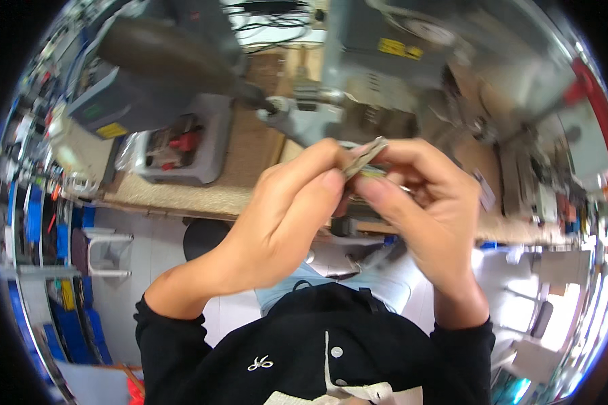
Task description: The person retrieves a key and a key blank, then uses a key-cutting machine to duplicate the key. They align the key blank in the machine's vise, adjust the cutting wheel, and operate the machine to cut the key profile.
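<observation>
I see both bare hands raised together over the near edge of the brown, rough-edged wooden workbench (175, 196), roughly midway along it. The left hand (277, 209) has its thumb and forefinger pinched narrow on a small, flat, silvery-tan metal-looking piece (366, 155) (motion blur keeps me from making out its exact shape). The right hand (439, 202) grips the same piece from the other side, thumb underneath, the remaining fingers curled. The piece slants up to the right between the fingertips, held clear of the bench; how high, I cannot tell.

Toward the bench's left end I have a dark-grey machine (138, 101) with a yellow label, red parts (186, 140) on its pale base. Near the far edge, a long, dark, rounded handle (162, 57) reaches a metal joint, and thin black cables (270, 23) lie coiled. At the right end stands a curved red handle (598, 115).
</observation>
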The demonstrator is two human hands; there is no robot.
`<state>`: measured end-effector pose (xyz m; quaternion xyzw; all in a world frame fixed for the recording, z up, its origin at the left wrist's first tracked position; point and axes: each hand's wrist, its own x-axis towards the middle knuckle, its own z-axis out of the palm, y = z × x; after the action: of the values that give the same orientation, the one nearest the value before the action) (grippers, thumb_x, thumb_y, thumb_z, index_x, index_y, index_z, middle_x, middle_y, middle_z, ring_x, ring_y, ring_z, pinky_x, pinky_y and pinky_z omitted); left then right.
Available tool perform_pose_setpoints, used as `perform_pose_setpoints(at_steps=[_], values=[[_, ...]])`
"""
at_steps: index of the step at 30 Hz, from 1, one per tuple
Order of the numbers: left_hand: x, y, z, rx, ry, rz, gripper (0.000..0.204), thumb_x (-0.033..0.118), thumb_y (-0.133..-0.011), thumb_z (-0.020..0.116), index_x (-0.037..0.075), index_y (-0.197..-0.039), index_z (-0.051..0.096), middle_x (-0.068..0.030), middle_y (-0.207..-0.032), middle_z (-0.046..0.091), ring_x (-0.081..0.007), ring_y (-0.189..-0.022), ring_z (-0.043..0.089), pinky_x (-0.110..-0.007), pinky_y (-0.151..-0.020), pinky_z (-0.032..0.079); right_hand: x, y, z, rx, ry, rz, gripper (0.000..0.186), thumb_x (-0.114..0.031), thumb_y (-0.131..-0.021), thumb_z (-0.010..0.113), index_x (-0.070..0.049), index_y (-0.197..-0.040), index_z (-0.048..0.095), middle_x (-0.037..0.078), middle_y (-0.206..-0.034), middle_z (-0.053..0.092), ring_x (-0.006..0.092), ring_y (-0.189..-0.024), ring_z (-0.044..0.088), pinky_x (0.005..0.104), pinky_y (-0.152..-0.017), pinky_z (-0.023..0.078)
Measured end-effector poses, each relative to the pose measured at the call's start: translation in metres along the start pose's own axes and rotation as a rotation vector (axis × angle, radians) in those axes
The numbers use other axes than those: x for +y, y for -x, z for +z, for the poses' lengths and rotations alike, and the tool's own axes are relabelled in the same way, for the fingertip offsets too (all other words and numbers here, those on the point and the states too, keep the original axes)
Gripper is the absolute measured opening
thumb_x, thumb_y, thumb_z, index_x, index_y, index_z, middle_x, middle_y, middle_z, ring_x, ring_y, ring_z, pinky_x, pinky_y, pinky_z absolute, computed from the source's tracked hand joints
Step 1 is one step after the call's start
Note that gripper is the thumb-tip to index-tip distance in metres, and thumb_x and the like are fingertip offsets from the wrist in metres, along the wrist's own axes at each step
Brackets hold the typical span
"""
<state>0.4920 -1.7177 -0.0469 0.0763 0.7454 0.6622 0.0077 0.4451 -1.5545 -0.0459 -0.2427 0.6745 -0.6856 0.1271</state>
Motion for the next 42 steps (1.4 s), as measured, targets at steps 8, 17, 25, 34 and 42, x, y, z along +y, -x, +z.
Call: perform_pose_setpoints(at_steps=[8,17,25,34,42], values=[[-0.009,0.03,0.041,-0.062,-0.063,0.48,0.053,0.016,-0.073,0.067,-0.007,-0.115,0.044,-0.0223,-0.104,0.058,-0.0318,-0.086,0.06,-0.037,-0.081,0.046,-0.007,0.053,-0.025,0.006,-0.442,0.004,0.005,0.001,-0.082,0.055,0.004,-0.084,0.052,0.007,-0.072,0.059,0.0047,-0.056,0.051,0.0181,-0.05,0.039],[-0.023,0.013,0.059,-0.032,-1.015,0.917,0.034,0.019,-0.069,0.071,0.029,-0.101,0.062,-0.0007,-0.089,0.051,-0.0171,-0.082,0.052,-0.041,-0.085,0.047,0.018,0.065,-0.047,-0.036,-0.571,0.205,0.006,0.0,-0.085,0.053,0.001,-0.082,0.048,0.004,-0.074,0.057,0.003,-0.063,0.048,0.0183,-0.054,0.038],[-0.032,-0.011,0.084,-0.124,-0.976,0.989,0.026,0.019,-0.075,0.068,0.016,-0.1,0.061,-0.0003,-0.085,0.057,-0.0153,-0.077,0.056,-0.035,-0.085,0.046,0.028,0.067,-0.08,-0.047,-0.643,0.319,0.007,0.001,-0.084,0.053,-0.001,-0.08,0.048,0.004,-0.076,0.057,0.0035,-0.064,0.049,0.0185,-0.055,0.037],[-0.042,-0.022,0.105,-0.15,-0.779,1.016,0.029,0.009,-0.07,0.067,0.013,-0.098,0.062,-0.0042,-0.09,0.055,-0.0192,-0.086,0.054,-0.036,-0.078,0.05,0.037,0.071,-0.099,-0.049,-0.619,0.324,0.01,0.002,-0.082,0.056,-0.002,-0.077,0.048,0.001,-0.073,0.055,0.0022,-0.063,0.046,0.0185,-0.054,0.036],[-0.051,-0.025,0.12,-0.219,-0.604,0.955,0.029,0.01,-0.073,0.066,0.007,-0.101,0.059,-0.012,-0.102,0.057,-0.0222,-0.079,0.059,-0.034,-0.073,0.053,0.049,0.074,-0.112,0.004,-0.554,0.28,0.011,0.001,-0.081,0.055,-0.001,-0.074,0.047,0.002,-0.071,0.054,0.004,-0.06,0.048,0.0185,-0.051,0.037]])
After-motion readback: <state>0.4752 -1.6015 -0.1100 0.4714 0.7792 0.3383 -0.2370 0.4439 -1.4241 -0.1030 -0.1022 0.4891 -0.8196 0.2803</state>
